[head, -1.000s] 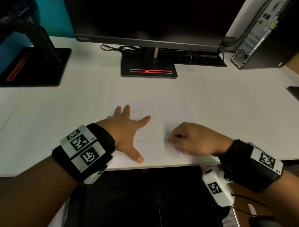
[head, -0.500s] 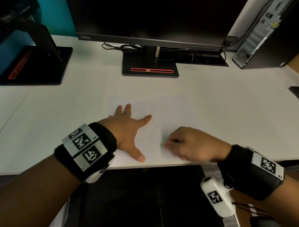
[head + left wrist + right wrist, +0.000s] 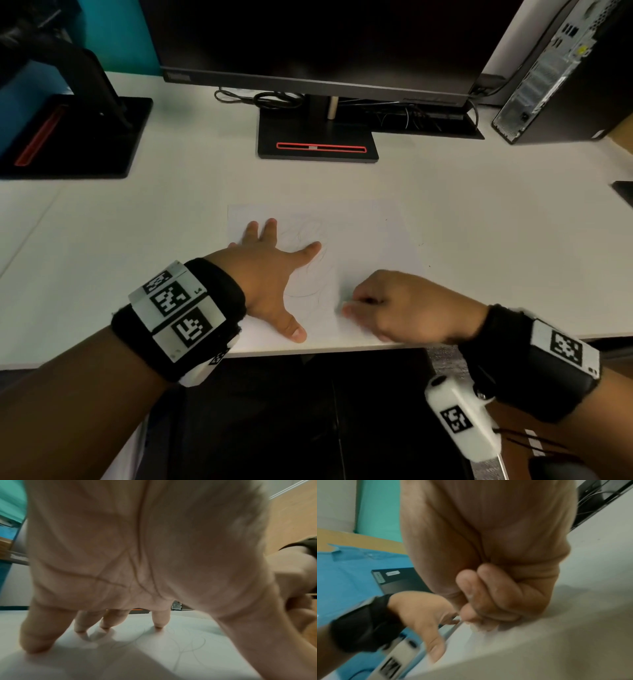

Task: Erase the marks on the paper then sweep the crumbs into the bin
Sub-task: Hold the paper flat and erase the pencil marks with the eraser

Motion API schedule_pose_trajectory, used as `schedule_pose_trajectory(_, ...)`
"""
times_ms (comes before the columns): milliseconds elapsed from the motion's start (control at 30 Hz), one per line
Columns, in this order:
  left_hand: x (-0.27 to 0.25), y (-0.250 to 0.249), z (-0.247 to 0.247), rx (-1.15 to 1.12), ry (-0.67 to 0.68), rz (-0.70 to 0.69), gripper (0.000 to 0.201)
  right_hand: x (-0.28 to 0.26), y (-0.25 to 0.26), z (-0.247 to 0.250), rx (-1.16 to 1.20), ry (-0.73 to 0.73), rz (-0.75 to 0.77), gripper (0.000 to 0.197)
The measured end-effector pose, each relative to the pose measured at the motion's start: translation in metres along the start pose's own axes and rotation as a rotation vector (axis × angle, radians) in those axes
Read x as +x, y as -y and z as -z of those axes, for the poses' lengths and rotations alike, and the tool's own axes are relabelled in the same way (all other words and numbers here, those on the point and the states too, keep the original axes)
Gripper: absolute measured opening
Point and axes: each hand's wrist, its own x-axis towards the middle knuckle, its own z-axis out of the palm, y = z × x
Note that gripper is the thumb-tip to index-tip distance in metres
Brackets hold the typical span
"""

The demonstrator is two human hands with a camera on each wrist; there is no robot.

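Observation:
A white sheet of paper (image 3: 370,236) with faint pencil scribbles (image 3: 308,274) lies near the desk's front edge. My left hand (image 3: 274,263) presses flat on the sheet's left part, fingers spread and straight; the left wrist view shows its fingertips (image 3: 158,624) on the paper (image 3: 154,649). My right hand (image 3: 349,306) is curled just right of the scribbles and pinches a small pale eraser (image 3: 476,628) against the sheet. Most of the eraser is hidden by the fingers (image 3: 471,588). No bin is in view.
A black monitor stand (image 3: 318,144) with cables (image 3: 260,97) stands behind the paper, a second stand (image 3: 68,137) at the far left, a computer tower (image 3: 561,68) at the far right. A few dark specks (image 3: 421,244) lie right of the sheet. The desk edge (image 3: 342,349) runs under both wrists.
My right hand has slid a little left and toward me across the paper with the eraser. The left hand has stayed in place.

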Motion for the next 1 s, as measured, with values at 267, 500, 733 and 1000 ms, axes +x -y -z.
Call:
schedule_pose_trajectory(267,-0.001,0.000,0.000,0.005,0.002,0.001,0.137,-0.001,0.006,0.000,0.023,0.010,0.009,0.049)
schedule_pose_trajectory(500,-0.001,0.001,-0.001,0.002,0.006,0.001,0.137,0.002,0.007,-0.001,0.007,0.017,0.012,0.048)
schedule_pose_trajectory(733,-0.001,0.001,-0.001,-0.006,0.006,0.004,0.138,0.002,0.012,-0.002,-0.027,0.044,0.027,0.047)
schedule_pose_trajectory(1000,-0.001,0.002,-0.002,-0.007,0.004,0.001,0.138,0.002,0.013,-0.001,-0.028,0.046,0.032,0.049)
